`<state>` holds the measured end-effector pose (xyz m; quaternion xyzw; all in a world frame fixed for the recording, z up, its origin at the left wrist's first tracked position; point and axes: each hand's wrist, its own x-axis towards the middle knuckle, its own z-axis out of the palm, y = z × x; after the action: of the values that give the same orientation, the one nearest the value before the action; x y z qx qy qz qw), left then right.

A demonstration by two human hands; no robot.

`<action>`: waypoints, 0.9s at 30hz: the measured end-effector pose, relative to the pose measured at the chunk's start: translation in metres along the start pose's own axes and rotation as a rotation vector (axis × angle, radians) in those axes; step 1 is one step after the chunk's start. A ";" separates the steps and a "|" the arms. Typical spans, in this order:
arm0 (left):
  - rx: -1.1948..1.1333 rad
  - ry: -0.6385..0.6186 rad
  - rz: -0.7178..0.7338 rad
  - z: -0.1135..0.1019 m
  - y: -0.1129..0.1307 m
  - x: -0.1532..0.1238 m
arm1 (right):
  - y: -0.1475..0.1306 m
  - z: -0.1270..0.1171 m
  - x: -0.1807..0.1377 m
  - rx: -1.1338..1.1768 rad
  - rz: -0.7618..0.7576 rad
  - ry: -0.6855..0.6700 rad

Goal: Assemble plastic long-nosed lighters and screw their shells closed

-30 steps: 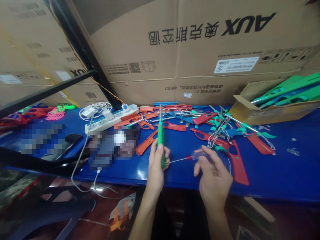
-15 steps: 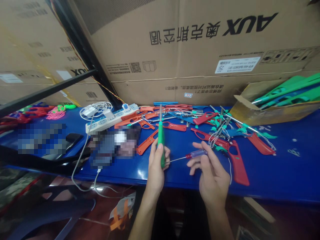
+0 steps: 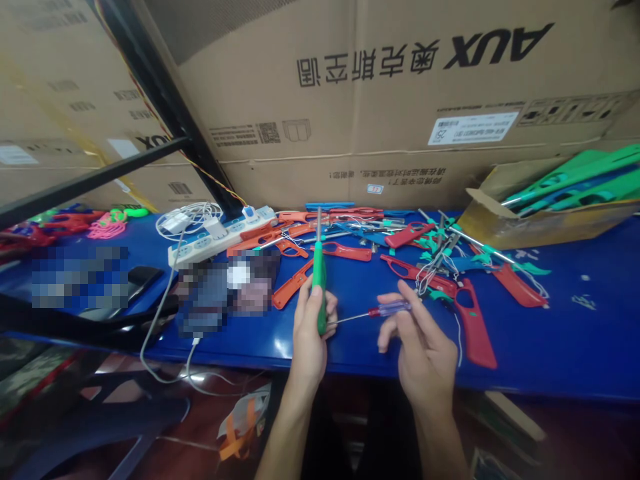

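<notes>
At a blue desk (image 3: 550, 347) backed by a wall of brown cartons (image 3: 400, 100), my left hand (image 3: 310, 330) is wrapped tight around a green plastic piece (image 3: 318, 280). I hold it upright over the desk's near edge, with a thin metal rod rising from its top. My right hand (image 3: 423, 350) has its fingertips pinched on the red-and-clear handle of a small screwdriver (image 3: 387, 309). The tool lies almost level, and its slim shaft runs left until the tip reaches the lower part of the green plastic piece, just beside my left thumb. Whether the tip sits in a screw is too small to tell. Just to the right of my right hand a red handle part (image 3: 473, 327) lies flat on the desk, with white wire looped near it. Beyond both hands a heap of orange and red parts (image 3: 300, 243) is tangled with metal rods and green bits. A white power strip (image 3: 220, 237) lies well to the left of the heap, its cables trailing off the desk's front edge. At the far right an open cardboard box (image 3: 540, 227) holds long green and blue pieces. A black metal bar (image 3: 90, 180) slants across the left side, above a pink cord (image 3: 107, 230) near the desk's far left end.
</notes>
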<state>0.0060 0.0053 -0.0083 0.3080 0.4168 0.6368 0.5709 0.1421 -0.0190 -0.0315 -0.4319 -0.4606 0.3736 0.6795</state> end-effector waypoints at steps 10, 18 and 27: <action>-0.069 0.011 0.006 -0.002 0.002 0.001 | -0.001 -0.003 0.003 0.016 0.037 -0.012; -0.066 0.013 -0.009 0.000 0.001 0.001 | -0.007 0.000 0.001 0.081 0.003 -0.109; -0.101 0.040 0.009 -0.001 0.003 0.002 | -0.006 -0.004 0.004 -0.126 0.057 -0.035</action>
<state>0.0036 0.0068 -0.0061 0.2677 0.3940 0.6657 0.5744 0.1477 -0.0186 -0.0256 -0.4802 -0.4828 0.3703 0.6318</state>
